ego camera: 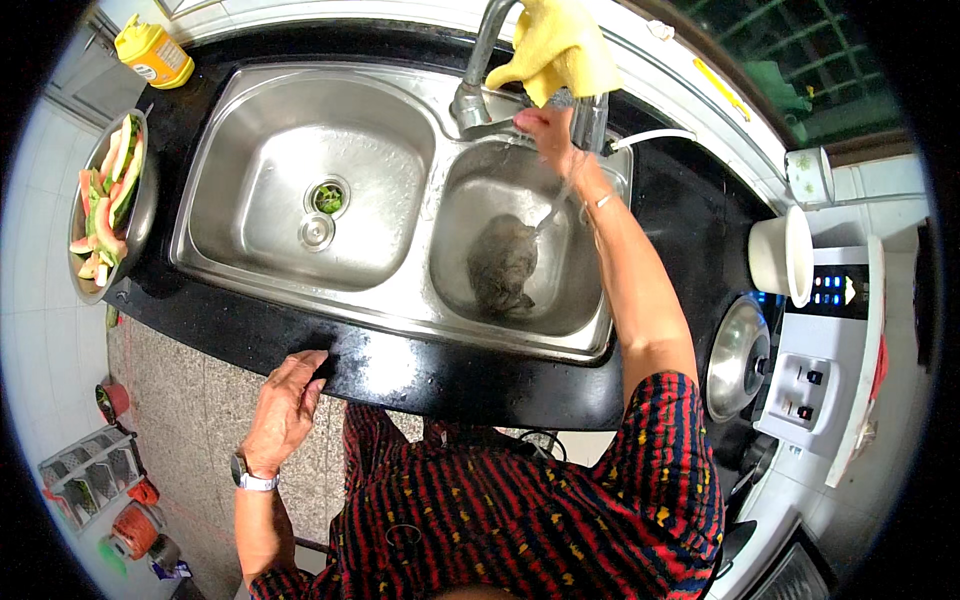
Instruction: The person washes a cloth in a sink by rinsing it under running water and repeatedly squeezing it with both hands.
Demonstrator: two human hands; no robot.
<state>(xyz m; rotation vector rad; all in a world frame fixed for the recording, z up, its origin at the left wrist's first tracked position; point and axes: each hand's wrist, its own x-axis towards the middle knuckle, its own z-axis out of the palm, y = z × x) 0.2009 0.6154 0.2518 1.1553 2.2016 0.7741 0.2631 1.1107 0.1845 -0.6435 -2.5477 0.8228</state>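
Observation:
My right hand (553, 136) reaches across the small right basin (459, 262) to the faucet lever (491, 126), its fingers at the lever's tip. Clear water (551, 214) streams past my wrist into that basin. A dark, wet, grey-brown clump (504, 264) lies on the basin floor under the stream; its exact kind is hard to make out. Over the faucet (480, 56) hangs a yellow cloth (562, 49). My left hand (281, 412), with a wristwatch below it, is at the front edge of the black countertop (465, 386), thumb apart and nothing in it.
The larger left basin (240, 172) has green scraps (328, 198) in its drain beside a metal strainer (316, 231). A steel bowl (139, 232) of watermelon rinds stands left, near a yellow bottle (155, 56). At right are a white tub (772, 255) and a pan lid (739, 360).

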